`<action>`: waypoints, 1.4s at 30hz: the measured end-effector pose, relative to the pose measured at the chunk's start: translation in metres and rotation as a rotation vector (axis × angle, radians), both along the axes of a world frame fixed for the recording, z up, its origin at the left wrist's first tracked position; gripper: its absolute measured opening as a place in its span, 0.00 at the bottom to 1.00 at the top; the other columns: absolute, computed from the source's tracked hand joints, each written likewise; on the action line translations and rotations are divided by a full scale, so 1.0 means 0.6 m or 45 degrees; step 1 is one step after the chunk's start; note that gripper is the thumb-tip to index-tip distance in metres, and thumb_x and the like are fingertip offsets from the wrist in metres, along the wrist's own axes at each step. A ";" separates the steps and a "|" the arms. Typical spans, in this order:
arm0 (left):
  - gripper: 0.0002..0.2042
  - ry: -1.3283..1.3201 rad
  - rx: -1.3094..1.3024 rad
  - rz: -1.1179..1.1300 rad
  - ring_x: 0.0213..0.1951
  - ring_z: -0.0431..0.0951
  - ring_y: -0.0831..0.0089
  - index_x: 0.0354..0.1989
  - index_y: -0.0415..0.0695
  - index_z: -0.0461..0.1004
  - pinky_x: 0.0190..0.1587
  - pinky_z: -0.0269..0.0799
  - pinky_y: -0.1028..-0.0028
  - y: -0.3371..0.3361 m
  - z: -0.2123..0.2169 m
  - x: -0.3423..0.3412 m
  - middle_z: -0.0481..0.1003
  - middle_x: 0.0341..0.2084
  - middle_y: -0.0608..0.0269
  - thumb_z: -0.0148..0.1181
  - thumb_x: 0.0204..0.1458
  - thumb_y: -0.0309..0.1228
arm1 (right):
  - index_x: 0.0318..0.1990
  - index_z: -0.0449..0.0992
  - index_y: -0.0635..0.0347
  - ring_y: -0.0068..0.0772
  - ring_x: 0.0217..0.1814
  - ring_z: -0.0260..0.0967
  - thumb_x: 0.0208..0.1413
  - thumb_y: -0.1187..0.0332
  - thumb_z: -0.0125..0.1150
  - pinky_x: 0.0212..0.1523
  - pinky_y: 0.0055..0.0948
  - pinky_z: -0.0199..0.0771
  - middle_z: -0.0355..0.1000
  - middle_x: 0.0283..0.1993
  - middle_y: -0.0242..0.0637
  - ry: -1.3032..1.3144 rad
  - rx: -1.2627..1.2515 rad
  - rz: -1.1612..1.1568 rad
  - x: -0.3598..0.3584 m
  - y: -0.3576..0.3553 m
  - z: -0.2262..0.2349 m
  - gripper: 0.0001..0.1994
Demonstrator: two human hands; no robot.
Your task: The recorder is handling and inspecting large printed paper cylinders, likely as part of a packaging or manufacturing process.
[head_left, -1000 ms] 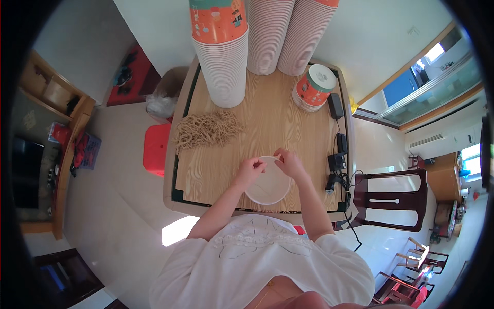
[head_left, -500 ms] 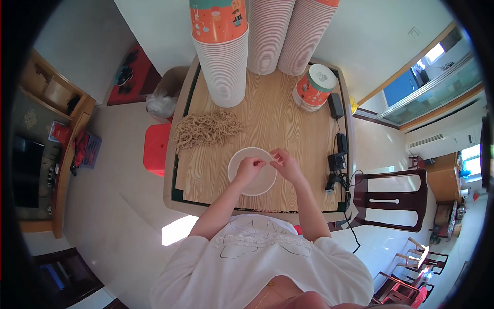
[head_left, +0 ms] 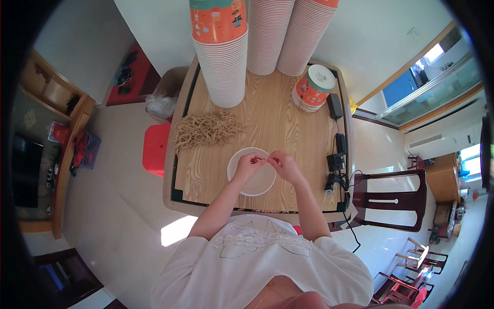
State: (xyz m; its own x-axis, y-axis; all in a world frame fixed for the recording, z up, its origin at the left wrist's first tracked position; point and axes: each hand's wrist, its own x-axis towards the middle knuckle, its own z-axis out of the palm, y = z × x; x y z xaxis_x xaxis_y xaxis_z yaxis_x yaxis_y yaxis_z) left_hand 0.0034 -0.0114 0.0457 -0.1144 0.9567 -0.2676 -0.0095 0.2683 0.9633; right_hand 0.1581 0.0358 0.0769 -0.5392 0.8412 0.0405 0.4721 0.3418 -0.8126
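Bowl (head_left: 256, 186), white, round and open upward, sits near the person's edge of the wood-grained table (head_left: 280, 116), with both hands over its far side. The left hand (head_left: 249, 165) reaches across the mouth, its fingers bunched in a pinch; the right hand (head_left: 282, 164) comes in over the right part of the rim, fingers curled to meet the left's. The fingertips are touching or almost so, and I cannot tell whether anything thin is gripped between them. The step in hand looks like fine fingertip work above the bowl; the next move would call for a light, steady pinch and no knock to the rim. Beyond, to the left, lies a loose heap of tan, crinkled strands (head_left: 208, 130), apart from the hands. Farther back rise tall stacks of nested paper tubs (head_left: 224, 72), and to their right stands an upturned orange-and-green tub (head_left: 313, 93).
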 end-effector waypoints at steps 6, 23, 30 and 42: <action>0.04 0.217 0.166 0.026 0.18 0.64 0.86 0.25 0.40 0.74 0.21 0.61 0.83 0.001 -0.020 0.013 0.69 0.14 0.72 0.59 0.41 0.27 | 0.27 0.67 0.63 0.53 0.31 0.64 0.50 0.65 0.46 0.29 0.40 0.64 0.66 0.27 0.50 -0.191 -0.023 -0.081 -0.004 -0.007 -0.011 0.10; 0.07 0.405 0.052 0.065 0.21 0.73 0.76 0.24 0.39 0.74 0.26 0.67 0.77 0.015 -0.055 0.022 0.74 0.18 0.61 0.59 0.39 0.30 | 0.33 0.71 0.59 0.33 0.26 0.69 0.50 0.67 0.51 0.28 0.27 0.67 0.70 0.23 0.42 0.014 -0.213 -0.373 0.023 0.021 -0.068 0.07; 0.07 0.427 0.047 0.058 0.22 0.74 0.75 0.24 0.39 0.74 0.27 0.68 0.77 0.017 -0.053 0.025 0.74 0.18 0.59 0.59 0.39 0.30 | 0.38 0.72 0.60 0.22 0.30 0.68 0.48 0.76 0.49 0.32 0.21 0.68 0.71 0.28 0.34 0.036 -0.330 -0.247 0.030 0.023 -0.089 0.09; 0.08 0.405 0.041 0.073 0.24 0.74 0.73 0.26 0.39 0.74 0.28 0.68 0.76 0.021 -0.067 0.036 0.74 0.20 0.59 0.59 0.39 0.31 | 0.38 0.73 0.57 0.26 0.27 0.67 0.45 0.76 0.53 0.32 0.24 0.67 0.71 0.29 0.37 0.075 -0.353 -0.124 0.025 0.027 -0.085 0.11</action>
